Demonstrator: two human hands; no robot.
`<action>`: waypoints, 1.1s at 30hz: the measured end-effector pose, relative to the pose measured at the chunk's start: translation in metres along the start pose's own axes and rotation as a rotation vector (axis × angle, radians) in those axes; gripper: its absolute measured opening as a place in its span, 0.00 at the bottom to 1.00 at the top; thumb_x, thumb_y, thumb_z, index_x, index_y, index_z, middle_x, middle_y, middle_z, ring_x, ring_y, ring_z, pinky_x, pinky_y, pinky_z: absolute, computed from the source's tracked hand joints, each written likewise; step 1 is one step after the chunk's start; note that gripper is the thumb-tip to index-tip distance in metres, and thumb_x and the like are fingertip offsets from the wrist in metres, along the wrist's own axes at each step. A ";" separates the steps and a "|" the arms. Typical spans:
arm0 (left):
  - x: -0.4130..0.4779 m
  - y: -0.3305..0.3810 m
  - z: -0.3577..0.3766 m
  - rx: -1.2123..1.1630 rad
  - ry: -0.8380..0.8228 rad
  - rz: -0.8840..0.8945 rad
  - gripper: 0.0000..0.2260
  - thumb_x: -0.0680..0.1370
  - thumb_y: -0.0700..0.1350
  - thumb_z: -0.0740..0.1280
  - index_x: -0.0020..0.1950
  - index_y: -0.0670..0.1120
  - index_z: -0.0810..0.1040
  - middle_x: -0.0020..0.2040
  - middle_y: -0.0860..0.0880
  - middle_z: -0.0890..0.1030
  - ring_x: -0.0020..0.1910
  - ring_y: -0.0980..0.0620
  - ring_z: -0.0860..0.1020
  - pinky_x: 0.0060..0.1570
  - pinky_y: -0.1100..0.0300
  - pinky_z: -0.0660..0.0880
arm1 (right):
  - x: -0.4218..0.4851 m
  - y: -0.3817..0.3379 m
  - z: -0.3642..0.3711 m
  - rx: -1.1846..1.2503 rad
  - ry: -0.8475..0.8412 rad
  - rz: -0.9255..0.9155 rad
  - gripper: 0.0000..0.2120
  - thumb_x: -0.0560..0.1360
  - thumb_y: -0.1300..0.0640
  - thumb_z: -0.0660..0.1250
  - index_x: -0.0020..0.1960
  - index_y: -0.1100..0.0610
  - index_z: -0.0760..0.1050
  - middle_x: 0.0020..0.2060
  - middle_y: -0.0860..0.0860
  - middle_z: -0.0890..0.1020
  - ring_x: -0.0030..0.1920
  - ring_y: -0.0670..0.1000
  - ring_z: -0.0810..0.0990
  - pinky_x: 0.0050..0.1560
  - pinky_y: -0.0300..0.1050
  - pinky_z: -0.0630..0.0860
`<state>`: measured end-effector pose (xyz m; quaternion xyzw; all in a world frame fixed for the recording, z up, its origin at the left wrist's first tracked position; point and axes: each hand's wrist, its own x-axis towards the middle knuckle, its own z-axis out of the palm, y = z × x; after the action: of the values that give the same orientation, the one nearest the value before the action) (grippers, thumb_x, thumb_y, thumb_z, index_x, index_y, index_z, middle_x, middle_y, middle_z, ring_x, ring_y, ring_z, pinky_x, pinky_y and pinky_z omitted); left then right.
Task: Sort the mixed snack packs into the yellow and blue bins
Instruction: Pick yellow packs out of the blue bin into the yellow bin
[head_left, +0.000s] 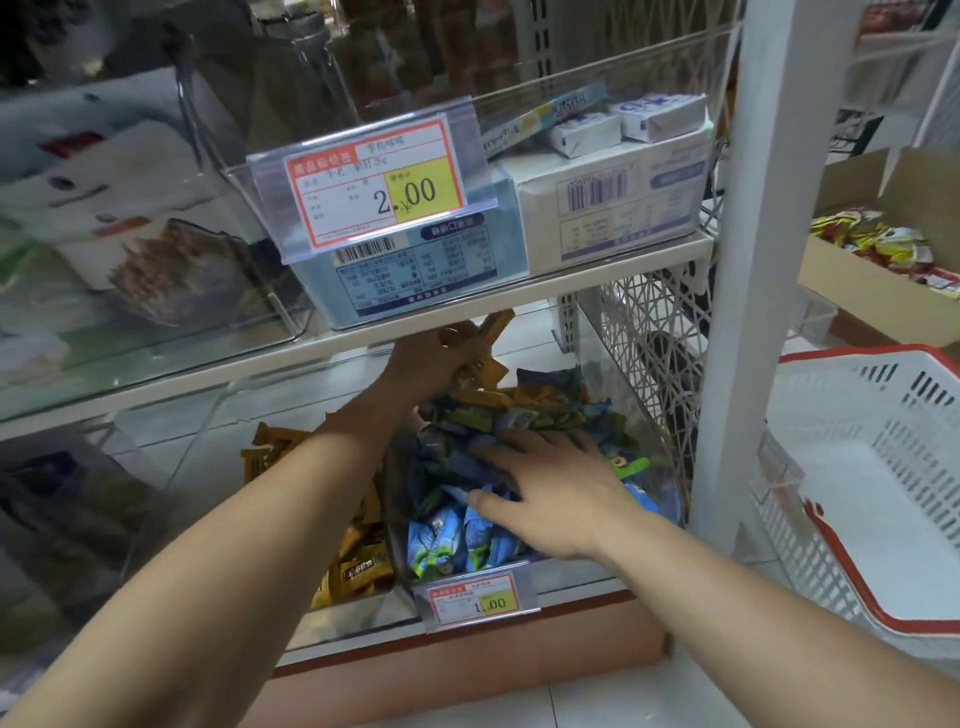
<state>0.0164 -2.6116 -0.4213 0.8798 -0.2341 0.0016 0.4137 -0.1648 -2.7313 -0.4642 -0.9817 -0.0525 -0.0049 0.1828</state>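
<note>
Grip of left hand (441, 358) round yellow packs (496, 325), right grip (550, 488) wide on blue packs (452, 540)

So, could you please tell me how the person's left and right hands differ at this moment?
The left hand is raised by the white shelf edge; the right hand lies lower. The left hand's fingers curl round orange-yellow snack packs; the right hand's spread flat on blue snack packs. Both reach below that shelf.

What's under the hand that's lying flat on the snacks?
Blue snack packs stick out from under the right grip, heaped in a clear bin. The packs right beneath its palm are covered, so I cannot tell their colour.
</note>
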 end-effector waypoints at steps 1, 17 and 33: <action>-0.006 0.002 -0.003 -0.008 -0.014 -0.007 0.06 0.74 0.53 0.74 0.49 0.55 0.79 0.45 0.60 0.81 0.44 0.65 0.79 0.41 0.75 0.70 | 0.000 -0.001 -0.004 0.030 0.039 0.011 0.27 0.75 0.31 0.54 0.71 0.39 0.68 0.70 0.45 0.71 0.70 0.55 0.69 0.71 0.56 0.62; -0.081 0.012 -0.008 -0.314 -0.372 0.012 0.11 0.79 0.38 0.70 0.57 0.52 0.81 0.52 0.51 0.86 0.54 0.54 0.83 0.53 0.62 0.78 | 0.017 0.023 -0.020 0.334 0.155 -0.019 0.15 0.77 0.44 0.67 0.59 0.49 0.74 0.46 0.48 0.79 0.47 0.52 0.78 0.46 0.49 0.76; -0.058 0.017 -0.036 0.373 -0.424 0.026 0.18 0.71 0.69 0.64 0.44 0.56 0.82 0.42 0.57 0.81 0.44 0.58 0.79 0.42 0.61 0.72 | 0.022 0.035 -0.033 0.615 0.523 0.149 0.05 0.83 0.54 0.61 0.55 0.54 0.69 0.39 0.52 0.75 0.36 0.53 0.75 0.33 0.46 0.66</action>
<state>-0.0355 -2.5714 -0.3966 0.9184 -0.3224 -0.1343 0.1861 -0.1384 -2.7737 -0.4457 -0.8481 0.0678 -0.2250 0.4749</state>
